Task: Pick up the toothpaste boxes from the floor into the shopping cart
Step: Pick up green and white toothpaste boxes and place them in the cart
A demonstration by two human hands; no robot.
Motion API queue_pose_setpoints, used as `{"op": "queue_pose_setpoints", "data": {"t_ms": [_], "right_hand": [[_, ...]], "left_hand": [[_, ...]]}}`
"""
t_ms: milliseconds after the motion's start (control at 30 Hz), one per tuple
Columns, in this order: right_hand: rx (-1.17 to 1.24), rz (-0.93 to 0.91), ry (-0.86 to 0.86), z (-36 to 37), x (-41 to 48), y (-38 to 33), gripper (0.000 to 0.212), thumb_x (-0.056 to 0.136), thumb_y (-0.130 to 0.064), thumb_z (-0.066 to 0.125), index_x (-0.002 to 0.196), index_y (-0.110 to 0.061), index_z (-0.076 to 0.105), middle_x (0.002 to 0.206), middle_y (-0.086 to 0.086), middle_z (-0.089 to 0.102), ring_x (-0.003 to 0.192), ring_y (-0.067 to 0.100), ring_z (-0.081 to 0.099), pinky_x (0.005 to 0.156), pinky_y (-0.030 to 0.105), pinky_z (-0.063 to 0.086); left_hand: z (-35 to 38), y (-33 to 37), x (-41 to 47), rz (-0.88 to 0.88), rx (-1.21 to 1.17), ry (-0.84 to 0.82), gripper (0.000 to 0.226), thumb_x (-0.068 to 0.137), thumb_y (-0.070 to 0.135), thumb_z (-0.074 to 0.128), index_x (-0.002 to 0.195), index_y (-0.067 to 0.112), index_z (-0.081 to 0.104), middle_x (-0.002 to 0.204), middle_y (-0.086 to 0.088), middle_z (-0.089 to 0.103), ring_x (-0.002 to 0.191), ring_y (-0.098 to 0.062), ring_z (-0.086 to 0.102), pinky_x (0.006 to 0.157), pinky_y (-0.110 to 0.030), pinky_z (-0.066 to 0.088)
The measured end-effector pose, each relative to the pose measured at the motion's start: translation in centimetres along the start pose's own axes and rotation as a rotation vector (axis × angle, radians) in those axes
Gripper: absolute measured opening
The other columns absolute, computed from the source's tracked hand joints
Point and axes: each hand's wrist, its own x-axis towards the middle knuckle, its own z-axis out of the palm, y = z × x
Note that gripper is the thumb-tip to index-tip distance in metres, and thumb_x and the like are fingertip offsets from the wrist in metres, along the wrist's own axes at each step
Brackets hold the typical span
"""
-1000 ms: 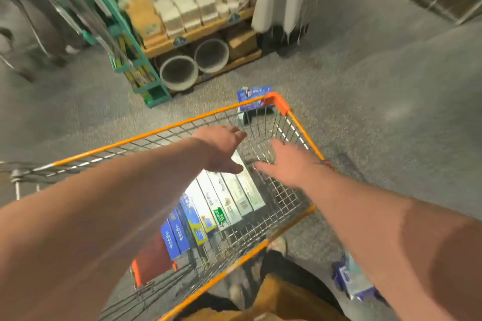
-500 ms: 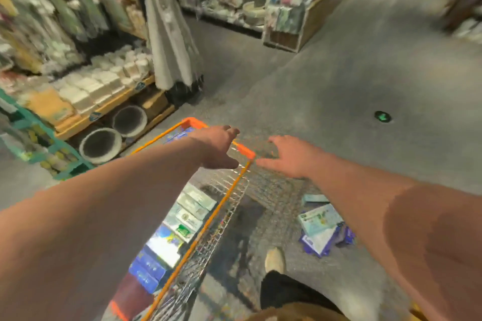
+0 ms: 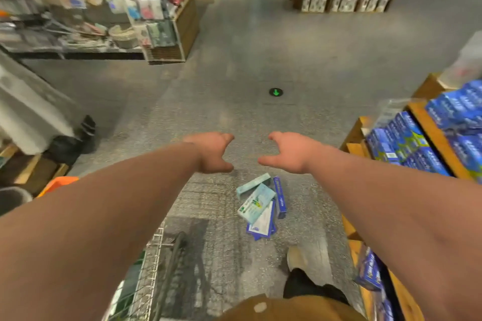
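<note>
While both arms stretch forward over the floor (image 3: 234,81), nothing is held: left hand (image 3: 212,152) and right hand (image 3: 289,152) each half-open, fingers curled, grip empty. Cart (image 3: 146,268) sits lower left, only its wire corner showing. Toothpaste boxes (image 3: 260,203) lie piled on the floor at lower centre, below the hands. Step looks like reaching for the pile; next needs a bend down. Open aisle ahead; shelf (image 3: 427,122) edge close at right.
</note>
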Motion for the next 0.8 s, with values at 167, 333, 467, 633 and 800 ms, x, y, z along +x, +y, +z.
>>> {"op": "queue_pose_setpoints", "data": {"t_ms": [167,333,467,633,800], "right_hand": [[0.026,0.078,-0.026,-0.7,4.2,10.3,0.096,0.083,-0.076,0.059,0.155,-0.019,0.034,0.15,0.011,0.05,0.133,0.031,0.051,0.106,0.043,0.045],[0.024,0.067,-0.099,-1.2,12.1,18.0,0.092,0.086,-0.072,0.059,0.154,-0.015,0.034,0.149,0.013,0.051,0.131,0.032,0.052,0.104,0.043,0.046],[0.012,0.044,-0.201,-0.2,18.0,21.7,0.089,0.089,-0.068,0.06,0.153,-0.012,0.036,0.147,0.015,0.053,0.13,0.034,0.053,0.103,0.04,0.046],[0.001,0.035,-0.311,2.8,25.2,23.3,0.081,0.09,-0.068,0.058,0.15,-0.016,0.038,0.142,0.012,0.056,0.126,0.03,0.056,0.091,0.034,0.045],[0.024,0.035,-0.396,5.9,31.7,23.0,0.074,0.095,-0.06,0.057,0.152,-0.017,0.035,0.146,0.01,0.051,0.13,0.03,0.051,0.103,0.043,0.044]], "left_hand": [[-0.2,5.5,10.6,0.09,-0.006,-0.045,0.091,0.088,0.06,0.064,0.158,0.017,0.025,0.156,-0.01,0.043,0.138,-0.029,0.047,0.108,-0.045,0.045],[1.0,8.2,21.2,0.056,-0.084,-0.09,0.092,0.089,0.058,0.063,0.159,0.015,0.022,0.156,-0.012,0.042,0.137,-0.03,0.048,0.108,-0.047,0.046],[3.2,8.9,27.3,0.026,-0.117,-0.158,0.09,0.087,0.057,0.062,0.158,0.014,0.026,0.155,-0.012,0.042,0.136,-0.031,0.048,0.107,-0.048,0.046],[7.0,7.2,32.7,0.009,-0.158,-0.247,0.084,0.087,0.058,0.062,0.151,0.012,0.034,0.148,-0.015,0.048,0.131,-0.033,0.052,0.104,-0.048,0.048],[11.9,3.5,38.8,-0.02,-0.2,-0.326,0.073,0.085,0.059,0.064,0.141,0.016,0.042,0.133,-0.009,0.057,0.113,-0.032,0.061,0.094,-0.048,0.054]]}}
